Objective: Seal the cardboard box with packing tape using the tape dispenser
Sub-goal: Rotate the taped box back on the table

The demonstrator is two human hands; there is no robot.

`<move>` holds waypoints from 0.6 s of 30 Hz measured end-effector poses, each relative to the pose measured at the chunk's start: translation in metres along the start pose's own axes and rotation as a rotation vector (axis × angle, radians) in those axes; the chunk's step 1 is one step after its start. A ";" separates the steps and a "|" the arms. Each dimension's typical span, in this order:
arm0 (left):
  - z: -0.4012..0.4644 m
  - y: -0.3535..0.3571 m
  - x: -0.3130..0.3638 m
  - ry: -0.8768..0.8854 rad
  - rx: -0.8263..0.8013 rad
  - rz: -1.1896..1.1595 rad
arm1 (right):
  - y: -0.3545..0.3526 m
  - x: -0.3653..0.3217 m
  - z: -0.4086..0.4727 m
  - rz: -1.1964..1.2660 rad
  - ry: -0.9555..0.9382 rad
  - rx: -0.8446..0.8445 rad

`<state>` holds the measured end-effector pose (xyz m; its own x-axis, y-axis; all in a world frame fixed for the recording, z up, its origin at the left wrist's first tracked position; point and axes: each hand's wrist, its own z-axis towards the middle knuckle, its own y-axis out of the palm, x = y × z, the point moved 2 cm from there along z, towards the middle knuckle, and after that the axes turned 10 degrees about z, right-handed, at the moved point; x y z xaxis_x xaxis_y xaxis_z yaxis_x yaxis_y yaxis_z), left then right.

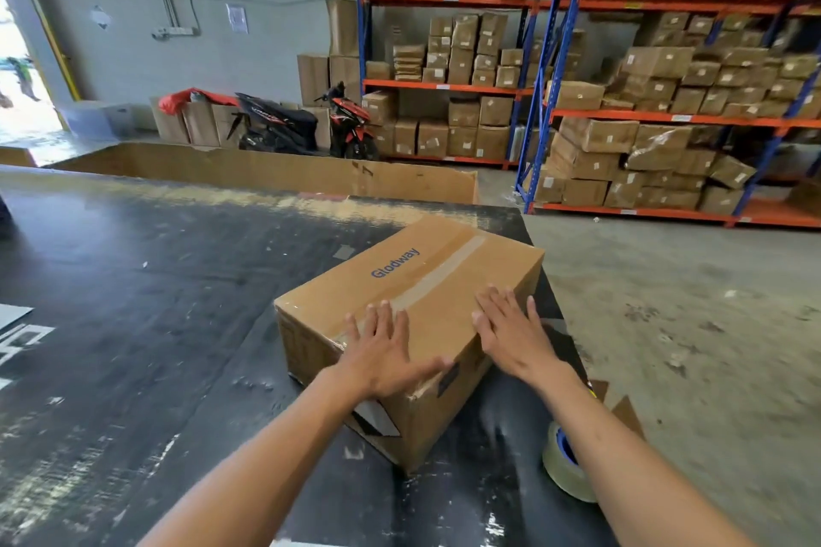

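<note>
A brown cardboard box [426, 280] printed "Glodway" lies on the black table [155, 302], near its right edge. A strip of clear tape runs along the box's top seam and down the near end. My left hand [386, 351] lies flat on the near end of the top, fingers spread over the taped seam. My right hand [511, 331] presses flat on the top by the right edge, fingers straight. A roll of clear packing tape with a blue core [566, 464] stands on the table's right edge, partly hidden behind my right forearm.
A large open cardboard carton [284, 169] stands past the table's far edge. Blue and orange racks [666, 120] full of boxes line the right and back. Two motorbikes [306, 124] are parked by the wall. Bare concrete floor lies to the right.
</note>
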<state>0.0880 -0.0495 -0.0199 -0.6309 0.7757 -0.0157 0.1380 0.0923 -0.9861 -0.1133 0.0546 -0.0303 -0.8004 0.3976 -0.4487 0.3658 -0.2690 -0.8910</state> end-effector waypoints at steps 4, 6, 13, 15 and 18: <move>-0.002 -0.010 -0.057 0.131 -0.093 0.032 | 0.014 -0.039 -0.027 -0.005 0.022 0.079; 0.000 -0.014 -0.084 0.119 -0.130 0.019 | 0.022 -0.070 -0.049 -0.118 0.020 0.109; -0.007 -0.003 -0.050 -0.045 0.001 -0.019 | -0.019 -0.059 -0.038 -0.145 -0.069 0.071; -0.007 0.005 -0.049 -0.024 0.039 -0.019 | -0.025 -0.019 -0.025 -0.159 -0.015 -0.111; 0.003 0.009 -0.065 0.000 0.081 0.030 | -0.012 -0.001 -0.022 -0.119 0.001 -0.138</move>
<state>0.1280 -0.1005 -0.0283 -0.6276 0.7772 -0.0451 0.0947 0.0186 -0.9953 -0.1067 0.0768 -0.0211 -0.8414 0.4202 -0.3398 0.3306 -0.0971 -0.9388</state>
